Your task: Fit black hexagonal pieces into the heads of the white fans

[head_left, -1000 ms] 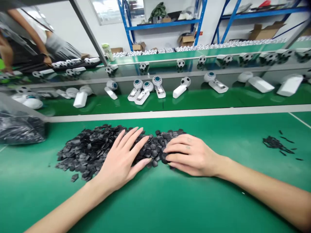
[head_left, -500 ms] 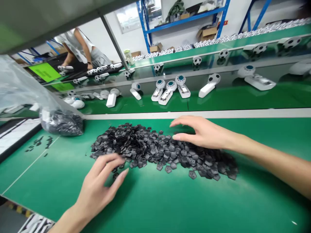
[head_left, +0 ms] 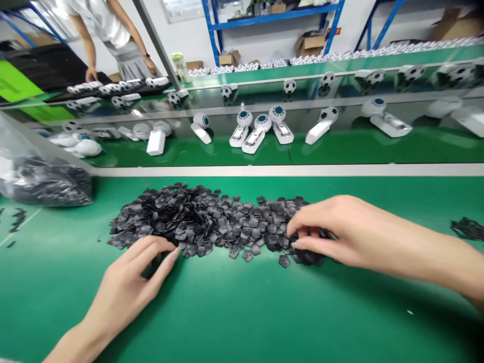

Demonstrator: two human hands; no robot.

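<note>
Head view: right hand (head_left: 344, 234) fingers pinch black chips (head_left: 212, 222); left hand (head_left: 126, 285) fingers curl at pile edge (head_left: 185, 250).

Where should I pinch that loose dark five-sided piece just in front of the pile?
Pinch the piece by two opposite edges, likely from the near side with the right hand: it lies flat on the green mat, just off the pile, so that side is free.

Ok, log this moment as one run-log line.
left hand: at edge of black pile | right hand: fingers in pile
</note>
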